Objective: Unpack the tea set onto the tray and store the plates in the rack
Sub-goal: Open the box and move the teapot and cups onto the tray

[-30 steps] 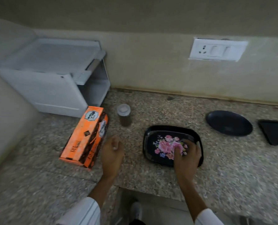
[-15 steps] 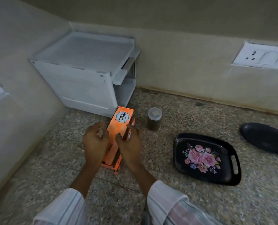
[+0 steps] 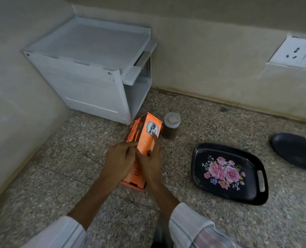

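An orange tea-set box (image 3: 146,136) stands tilted on the speckled counter, its far end raised. My left hand (image 3: 118,161) grips its left side. My right hand (image 3: 149,158) holds its right side, with a finger stretched up the top face. To the right lies a black tray (image 3: 229,174) with pink flowers, nothing on it. A black plate (image 3: 297,151) lies at the right edge. The white rack (image 3: 95,68) stands in the back left corner, its open side facing right.
A small lidded jar (image 3: 171,125) with dark contents stands right behind the box. A wall socket (image 3: 298,52) is at the upper right. A wall closes the left side. The counter's front edge runs below my forearms.
One second ago my right hand rested on the tray and the box lay flat. Both hands have since closed on the box and tipped its far end up.
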